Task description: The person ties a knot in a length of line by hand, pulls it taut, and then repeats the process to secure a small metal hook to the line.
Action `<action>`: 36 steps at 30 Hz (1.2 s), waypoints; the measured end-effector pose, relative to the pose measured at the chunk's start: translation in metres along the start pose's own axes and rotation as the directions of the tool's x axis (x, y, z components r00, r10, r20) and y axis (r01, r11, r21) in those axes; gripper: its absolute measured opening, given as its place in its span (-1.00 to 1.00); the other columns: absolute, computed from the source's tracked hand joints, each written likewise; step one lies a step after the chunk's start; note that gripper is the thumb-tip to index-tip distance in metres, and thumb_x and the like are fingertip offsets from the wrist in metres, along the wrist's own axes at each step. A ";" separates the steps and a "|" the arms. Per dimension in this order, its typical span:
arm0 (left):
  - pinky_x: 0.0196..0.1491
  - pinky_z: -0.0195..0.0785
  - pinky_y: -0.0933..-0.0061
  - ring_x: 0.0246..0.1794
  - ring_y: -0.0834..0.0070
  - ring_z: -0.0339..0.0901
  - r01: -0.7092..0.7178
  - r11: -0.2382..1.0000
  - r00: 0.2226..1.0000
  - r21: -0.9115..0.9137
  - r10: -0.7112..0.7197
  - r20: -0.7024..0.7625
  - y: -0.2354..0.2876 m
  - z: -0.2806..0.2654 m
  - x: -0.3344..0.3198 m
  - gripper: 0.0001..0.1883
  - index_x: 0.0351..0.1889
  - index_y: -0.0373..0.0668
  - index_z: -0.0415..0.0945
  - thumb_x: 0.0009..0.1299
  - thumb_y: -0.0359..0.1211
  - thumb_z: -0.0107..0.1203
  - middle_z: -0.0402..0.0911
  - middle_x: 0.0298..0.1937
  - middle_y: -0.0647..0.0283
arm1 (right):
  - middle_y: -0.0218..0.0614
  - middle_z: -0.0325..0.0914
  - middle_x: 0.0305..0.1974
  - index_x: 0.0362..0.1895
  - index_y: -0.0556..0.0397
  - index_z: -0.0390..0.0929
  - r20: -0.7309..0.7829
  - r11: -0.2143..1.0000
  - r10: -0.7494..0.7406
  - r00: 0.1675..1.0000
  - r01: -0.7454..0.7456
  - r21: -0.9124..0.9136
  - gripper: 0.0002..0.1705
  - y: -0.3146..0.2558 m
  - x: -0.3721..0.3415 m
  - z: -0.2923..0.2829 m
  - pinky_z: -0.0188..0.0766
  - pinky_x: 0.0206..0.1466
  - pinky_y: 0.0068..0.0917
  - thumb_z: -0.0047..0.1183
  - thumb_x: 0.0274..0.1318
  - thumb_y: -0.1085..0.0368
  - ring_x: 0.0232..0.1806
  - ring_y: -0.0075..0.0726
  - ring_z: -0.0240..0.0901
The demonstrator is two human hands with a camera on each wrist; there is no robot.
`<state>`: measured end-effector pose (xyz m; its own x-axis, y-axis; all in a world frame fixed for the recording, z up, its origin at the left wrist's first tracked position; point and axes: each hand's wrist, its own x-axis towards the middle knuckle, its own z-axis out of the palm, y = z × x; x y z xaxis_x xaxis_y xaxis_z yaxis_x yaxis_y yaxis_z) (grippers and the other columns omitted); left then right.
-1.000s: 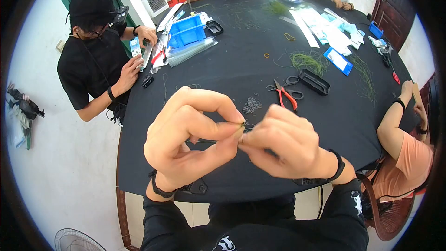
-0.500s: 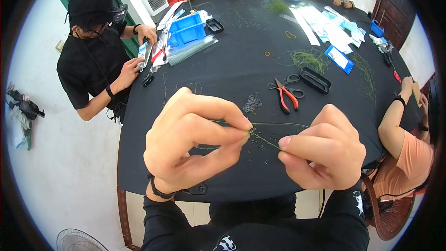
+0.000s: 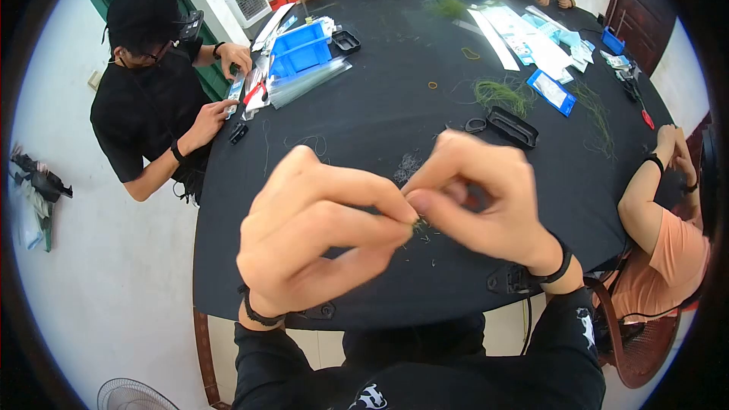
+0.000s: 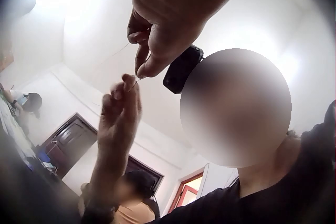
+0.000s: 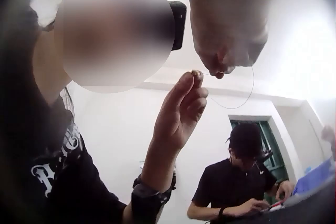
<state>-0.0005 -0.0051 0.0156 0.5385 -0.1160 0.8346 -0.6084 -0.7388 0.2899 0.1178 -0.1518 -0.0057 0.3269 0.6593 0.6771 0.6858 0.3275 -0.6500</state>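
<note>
Nothing legible, only unreadable lettering on black shirt

Overhead glare bleaches both wrist views; the right hand blurs slightly.

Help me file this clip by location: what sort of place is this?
Likely a small handicraft workroom: several people gather round one black table, which holds tangled green thread and a blue bin.

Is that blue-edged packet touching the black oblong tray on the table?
Apart. The head view shows it: a strip of bare black cloth lies between the blue-edged packet and the black oblong tray.
</note>
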 end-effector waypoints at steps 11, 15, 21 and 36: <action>-0.44 -0.05 0.51 -0.54 0.56 0.25 -0.047 0.981 0.999 0.186 0.045 0.014 0.000 0.001 -0.001 -0.75 -0.51 -0.18 0.50 -0.20 -0.57 0.23 0.58 -0.40 0.21 | -0.38 0.31 -0.66 -0.52 0.14 0.51 -0.019 0.904 -0.349 0.937 0.331 -0.271 -0.78 -0.022 -0.014 0.007 0.09 -0.71 -0.54 0.24 -0.42 0.48 -0.68 -0.43 0.18; -0.48 -0.05 0.54 -0.57 0.57 0.23 -0.085 0.982 0.993 0.170 0.070 0.090 0.002 0.004 0.000 -0.75 -0.52 -0.15 0.52 -0.20 -0.53 0.27 0.59 -0.41 0.26 | -0.37 0.44 -0.67 -0.46 0.14 0.54 -0.053 0.913 -0.300 0.952 0.271 -0.304 -0.79 -0.024 -0.005 -0.013 0.04 -0.63 -0.58 0.21 -0.35 0.54 -0.68 -0.46 0.21; -0.50 -0.07 0.55 -0.58 0.57 0.19 -0.086 0.983 0.994 0.160 0.073 0.086 0.003 0.006 0.000 -0.76 -0.53 -0.11 0.53 -0.21 -0.52 0.28 0.60 -0.41 0.29 | -0.37 0.45 -0.66 -0.47 0.14 0.53 -0.031 0.917 -0.309 0.951 0.289 -0.273 -0.79 -0.014 0.001 -0.019 0.04 -0.62 -0.59 0.21 -0.36 0.54 -0.70 -0.46 0.17; -0.44 -0.08 0.49 -0.56 0.57 0.18 -0.013 0.988 1.000 0.154 0.015 -0.013 0.003 0.002 0.000 -0.74 -0.50 -0.13 0.50 -0.18 -0.57 0.23 0.58 -0.42 0.23 | -0.46 0.28 -0.61 -0.55 0.06 0.43 0.222 0.784 -0.328 0.918 0.396 -0.479 -0.77 -0.031 -0.015 -0.008 0.16 -0.70 -0.64 0.10 -0.51 0.36 -0.59 -0.49 0.26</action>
<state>-0.0007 -0.0085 0.0154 0.5222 -0.1185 0.8446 -0.5180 -0.8307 0.2038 0.0971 -0.1776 0.0068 -0.0689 0.6482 0.7584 0.9782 0.1930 -0.0761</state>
